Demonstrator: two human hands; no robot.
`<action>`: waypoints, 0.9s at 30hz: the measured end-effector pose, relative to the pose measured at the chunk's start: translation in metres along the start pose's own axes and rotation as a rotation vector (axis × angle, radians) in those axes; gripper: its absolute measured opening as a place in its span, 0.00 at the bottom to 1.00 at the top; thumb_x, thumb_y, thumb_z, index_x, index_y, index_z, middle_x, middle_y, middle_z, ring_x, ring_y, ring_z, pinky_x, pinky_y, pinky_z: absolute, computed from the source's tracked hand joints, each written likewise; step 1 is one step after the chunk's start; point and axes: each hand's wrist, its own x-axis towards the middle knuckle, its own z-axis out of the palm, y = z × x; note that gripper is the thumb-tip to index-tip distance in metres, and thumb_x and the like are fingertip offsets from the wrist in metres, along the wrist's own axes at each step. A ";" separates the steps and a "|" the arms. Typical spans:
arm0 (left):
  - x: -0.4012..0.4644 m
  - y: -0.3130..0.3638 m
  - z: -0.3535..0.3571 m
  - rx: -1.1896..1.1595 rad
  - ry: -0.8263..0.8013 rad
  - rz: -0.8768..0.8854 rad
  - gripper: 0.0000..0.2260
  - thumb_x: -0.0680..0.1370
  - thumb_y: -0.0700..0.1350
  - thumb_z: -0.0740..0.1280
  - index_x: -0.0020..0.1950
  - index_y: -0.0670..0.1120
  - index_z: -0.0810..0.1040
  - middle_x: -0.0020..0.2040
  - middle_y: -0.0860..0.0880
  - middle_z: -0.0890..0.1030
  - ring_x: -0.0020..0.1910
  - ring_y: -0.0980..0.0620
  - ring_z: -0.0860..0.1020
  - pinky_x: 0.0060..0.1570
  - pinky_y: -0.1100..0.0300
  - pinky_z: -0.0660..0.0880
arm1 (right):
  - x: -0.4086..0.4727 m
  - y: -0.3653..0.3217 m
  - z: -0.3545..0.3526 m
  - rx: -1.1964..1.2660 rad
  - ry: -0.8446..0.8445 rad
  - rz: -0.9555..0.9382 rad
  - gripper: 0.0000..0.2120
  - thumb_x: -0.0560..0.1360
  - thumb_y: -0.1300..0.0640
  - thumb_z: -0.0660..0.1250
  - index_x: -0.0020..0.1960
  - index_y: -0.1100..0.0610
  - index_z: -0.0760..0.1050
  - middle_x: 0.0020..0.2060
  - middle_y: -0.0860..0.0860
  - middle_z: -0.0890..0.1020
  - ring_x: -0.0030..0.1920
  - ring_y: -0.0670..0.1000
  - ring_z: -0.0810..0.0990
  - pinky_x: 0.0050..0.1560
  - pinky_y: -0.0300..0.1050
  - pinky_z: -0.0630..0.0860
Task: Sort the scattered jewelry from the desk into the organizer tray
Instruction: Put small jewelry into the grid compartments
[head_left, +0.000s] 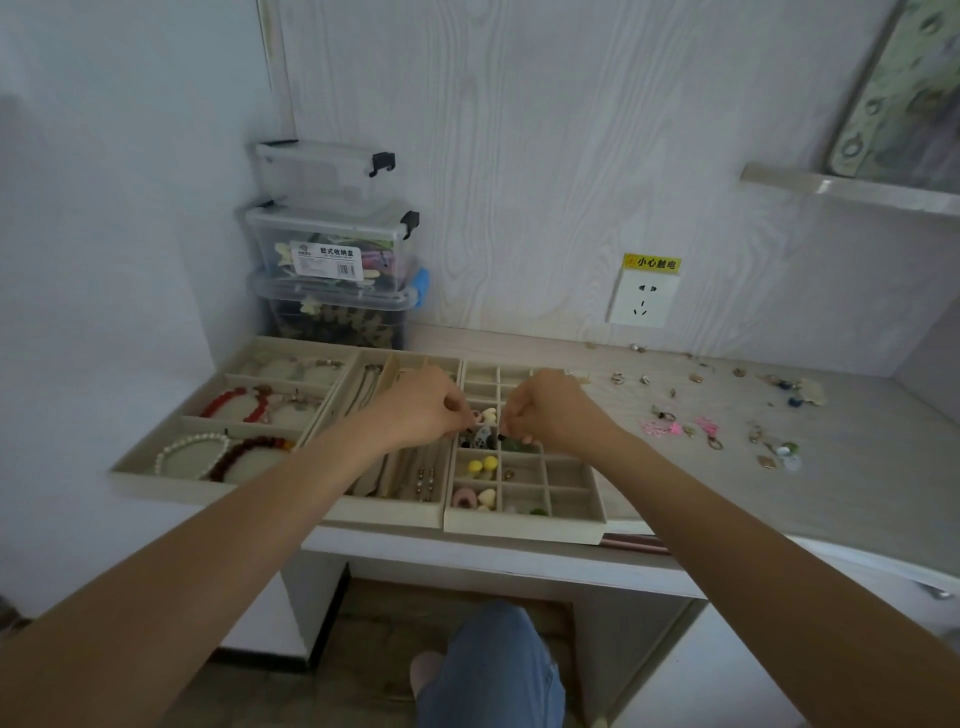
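Note:
Three beige organizer trays sit side by side on the desk. The left tray (156, 457) holds bead bracelets, the middle tray (384, 512) necklaces, and the right tray (524, 527) has small square cells with earrings. Both hands hover over the right tray's middle cells. My left hand (423, 408) pinches a small pink and white piece (477, 415) at its fingertips. My right hand (550, 410) has curled fingers pinching something small and dark (503, 438); what it is cannot be made out. Scattered jewelry (711, 415) lies on the desk to the right.
Three clear plastic storage boxes (332, 249) are stacked in the back left corner behind the trays. A wall socket (643, 299) sits on the back wall. A shelf (852, 189) juts out at the upper right. My knee (493, 665) is under the desk.

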 end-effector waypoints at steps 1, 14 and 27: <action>0.000 0.000 0.000 0.011 -0.001 0.007 0.08 0.77 0.44 0.66 0.53 0.46 0.83 0.51 0.50 0.82 0.43 0.58 0.76 0.45 0.65 0.68 | 0.001 -0.001 0.001 -0.006 0.002 -0.003 0.06 0.73 0.64 0.67 0.47 0.63 0.83 0.44 0.58 0.84 0.39 0.50 0.79 0.48 0.42 0.79; 0.003 0.003 0.003 0.111 0.067 0.058 0.06 0.76 0.40 0.67 0.51 0.45 0.81 0.53 0.48 0.80 0.45 0.57 0.74 0.48 0.65 0.69 | 0.007 -0.010 0.005 -0.194 -0.072 -0.103 0.10 0.75 0.60 0.67 0.54 0.59 0.82 0.50 0.55 0.83 0.51 0.52 0.80 0.44 0.39 0.73; 0.004 0.008 0.003 0.080 0.147 0.072 0.04 0.74 0.40 0.70 0.48 0.43 0.81 0.49 0.48 0.81 0.47 0.53 0.78 0.46 0.65 0.68 | 0.016 -0.021 0.007 -0.311 -0.111 -0.102 0.10 0.74 0.62 0.66 0.53 0.62 0.80 0.49 0.57 0.83 0.49 0.55 0.80 0.53 0.49 0.78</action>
